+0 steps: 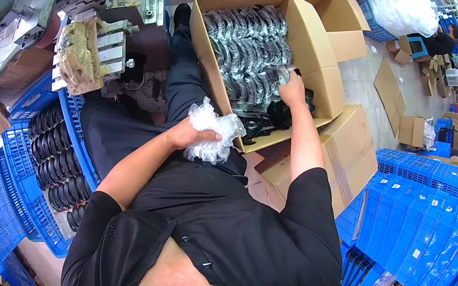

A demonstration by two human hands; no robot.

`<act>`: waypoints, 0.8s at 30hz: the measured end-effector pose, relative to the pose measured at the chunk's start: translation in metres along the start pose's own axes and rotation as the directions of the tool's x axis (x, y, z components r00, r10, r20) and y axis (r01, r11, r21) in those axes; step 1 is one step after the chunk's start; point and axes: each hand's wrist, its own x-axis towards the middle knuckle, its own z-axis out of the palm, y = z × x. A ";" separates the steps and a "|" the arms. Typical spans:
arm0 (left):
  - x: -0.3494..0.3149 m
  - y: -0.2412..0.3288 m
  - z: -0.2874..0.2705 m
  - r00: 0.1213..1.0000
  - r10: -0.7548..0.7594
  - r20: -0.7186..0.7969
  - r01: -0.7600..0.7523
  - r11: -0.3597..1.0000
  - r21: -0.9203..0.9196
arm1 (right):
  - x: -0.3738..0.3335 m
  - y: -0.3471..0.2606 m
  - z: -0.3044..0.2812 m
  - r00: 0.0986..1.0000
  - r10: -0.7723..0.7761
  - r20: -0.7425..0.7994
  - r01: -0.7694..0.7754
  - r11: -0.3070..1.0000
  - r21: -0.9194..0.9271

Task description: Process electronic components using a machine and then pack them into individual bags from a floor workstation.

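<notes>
My left hand (188,135) is closed around a crumpled bunch of clear plastic bags (214,128), held over my lap. Ahead of me stands an open cardboard box (317,52), filled with rows of curved black parts in clear plastic (245,46). My right hand (293,90) reaches inside by the box's right wall, fingers closed on the clear wrap of a bagged black part (284,74); most of that part blends into the row. Black parts without a shiny wrap (255,128) lie at the near end of the box.
At my left, a blue crate (68,116) holds rows of black curved parts (54,156). Beyond it are a metal fixture (89,53) and machinery. A closed carton (348,154) sits right of the open box; stacked blue crates (409,225) stand farther right.
</notes>
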 end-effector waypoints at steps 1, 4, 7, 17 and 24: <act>0.000 -0.001 -0.001 1.000 0.002 0.002 -0.002 1.000 -0.012 | 0.001 0.002 0.004 0.993 0.073 0.090 -0.068 0.996 -0.051; -0.004 -0.003 -0.003 0.997 -0.076 -0.008 0.075 0.990 -0.116 | 0.005 0.003 0.016 0.837 0.285 0.467 -0.139 0.936 -0.322; -0.003 -0.005 -0.004 0.997 -0.070 -0.017 0.068 0.993 -0.092 | -0.009 0.015 0.041 0.880 0.308 0.362 -0.239 0.945 -0.225; -0.006 -0.004 -0.006 0.996 -0.090 -0.010 0.089 0.990 -0.114 | -0.042 0.000 -0.006 0.971 0.219 -0.095 -0.215 0.975 0.055; -0.003 -0.004 -0.005 0.996 -0.087 0.000 0.087 0.993 -0.074 | -0.059 0.040 -0.081 0.917 0.387 0.094 -0.318 0.568 0.759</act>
